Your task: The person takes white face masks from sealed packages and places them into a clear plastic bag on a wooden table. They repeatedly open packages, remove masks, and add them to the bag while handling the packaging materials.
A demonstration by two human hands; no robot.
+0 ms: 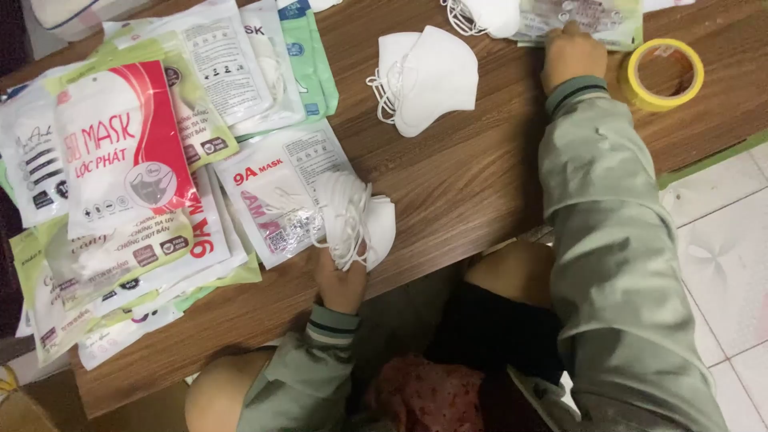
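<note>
My left hand [340, 280] grips a stack of white face masks [356, 220] with dangling ear loops at the near edge of the wooden table [472, 176]. The stack rests partly on a clear mask packet with red print [276, 196]. My right hand [572, 52] reaches far across the table and presses on a clear plastic packet [588, 20] at the far edge. A loose pile of white masks [424, 76] lies between the two hands.
Many printed mask packets [128, 152] overlap on the left half of the table. A roll of yellow tape [664, 74] sits right of my right hand. More white masks [488, 16] lie at the far edge. Tiled floor [720, 256] shows at right.
</note>
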